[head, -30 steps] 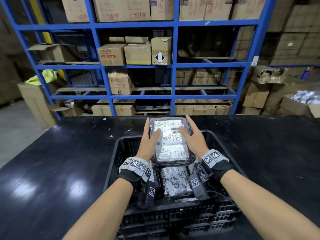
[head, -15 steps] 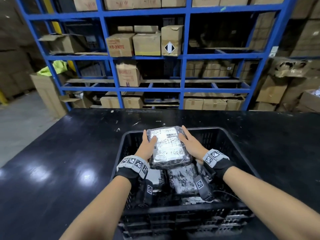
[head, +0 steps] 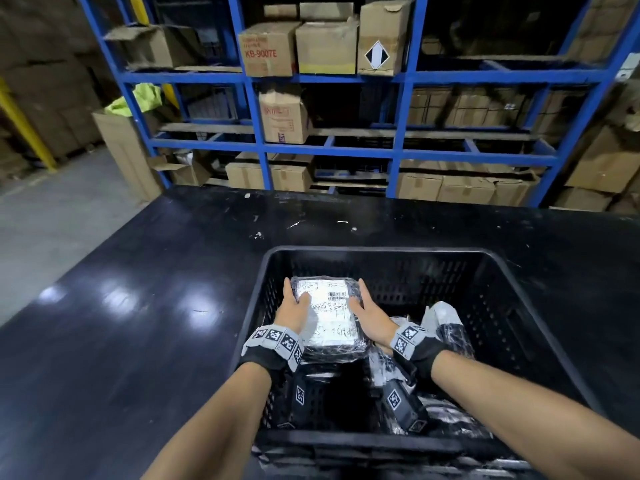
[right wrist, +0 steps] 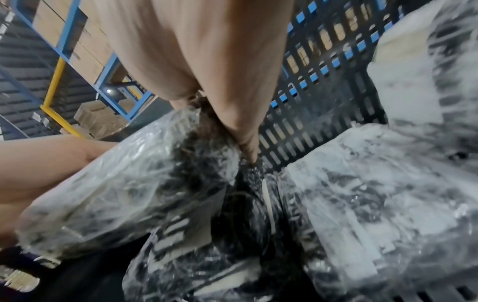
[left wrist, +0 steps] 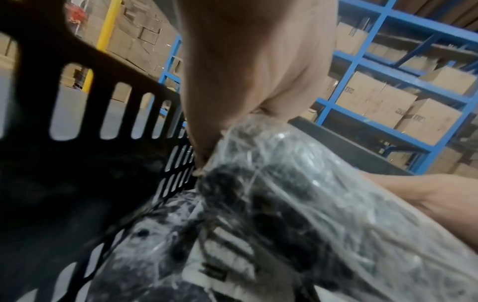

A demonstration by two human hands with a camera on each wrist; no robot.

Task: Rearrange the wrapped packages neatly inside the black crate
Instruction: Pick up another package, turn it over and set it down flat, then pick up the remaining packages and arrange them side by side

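Observation:
A black slotted crate [head: 495, 299] sits on the dark table in the head view. Inside it, I hold a plastic-wrapped package with a white barcode label [head: 329, 311] between both hands, low in the crate's far left part. My left hand [head: 294, 306] grips its left edge, thumb on top; my right hand [head: 367, 308] grips its right edge. The left wrist view shows that package [left wrist: 297, 204] against my fingers [left wrist: 204, 151]. In the right wrist view it [right wrist: 124, 183] lies above other wrapped packages [right wrist: 362, 194].
More wrapped packages [head: 446, 323] lie at the crate's right and underneath. The black table [head: 138, 323] stretches to the left and beyond the crate. Blue shelving [head: 398, 154] with cardboard boxes stands behind the table.
Both hands have lowered the labelled package from above the crate's far rim down into the crate. The head view has tilted down and closer.

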